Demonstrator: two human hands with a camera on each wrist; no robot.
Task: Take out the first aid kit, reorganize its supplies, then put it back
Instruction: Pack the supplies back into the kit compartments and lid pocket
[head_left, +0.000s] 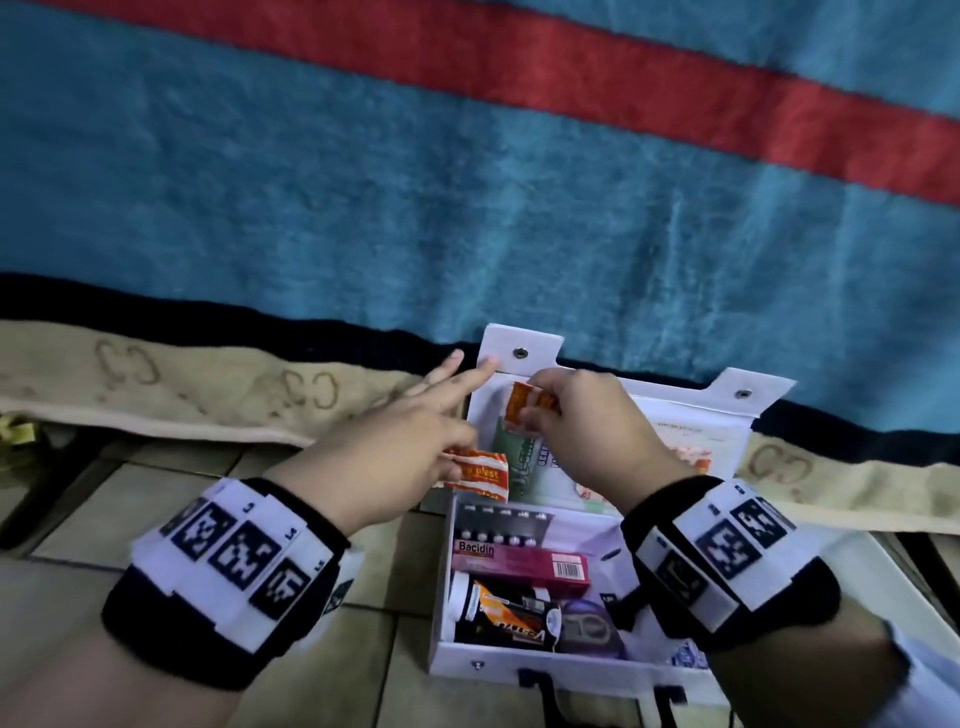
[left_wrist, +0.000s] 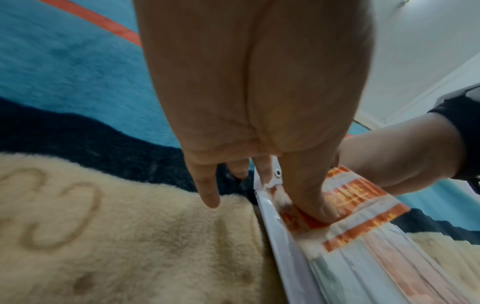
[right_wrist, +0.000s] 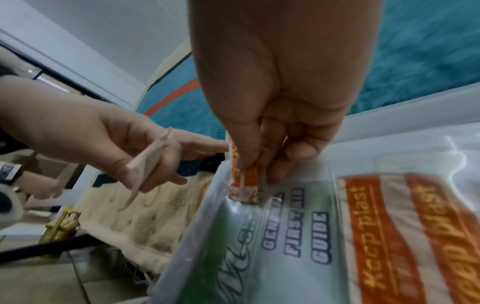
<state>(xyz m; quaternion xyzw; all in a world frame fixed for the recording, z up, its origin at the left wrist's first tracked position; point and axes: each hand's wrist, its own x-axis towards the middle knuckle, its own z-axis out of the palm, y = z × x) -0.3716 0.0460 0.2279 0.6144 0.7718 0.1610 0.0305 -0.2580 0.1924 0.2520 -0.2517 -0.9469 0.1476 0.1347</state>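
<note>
The white first aid kit (head_left: 441, 587) lies open on the tiled floor, its lid (head_left: 691, 410) leaning back against a blanket. My right hand (head_left: 540, 410) pinches one orange-and-white plaster strip (head_left: 524, 405) (right_wrist: 246, 179) at the top of the lid's clear pocket. That pocket holds a green first aid guide (right_wrist: 293, 226) and more plasters (right_wrist: 376, 236). My left hand (head_left: 415, 431) holds a small stack of plaster strips (head_left: 478, 470) (left_wrist: 345, 203) under its thumb, the other fingers stretched toward the lid's corner. The tray holds a pink Bacidin box (head_left: 519, 564), blister packs (head_left: 498, 525) and a black-orange tube (head_left: 504, 608).
A blue blanket (head_left: 467, 208) with a red stripe and a beige fleece border (head_left: 208, 395) hangs just behind the kit. Tiled floor (head_left: 156, 493) lies to the left and in front. A gold clasp-like object (right_wrist: 62, 226) sits at the far left. The kit's dark handle (head_left: 545, 686) faces me.
</note>
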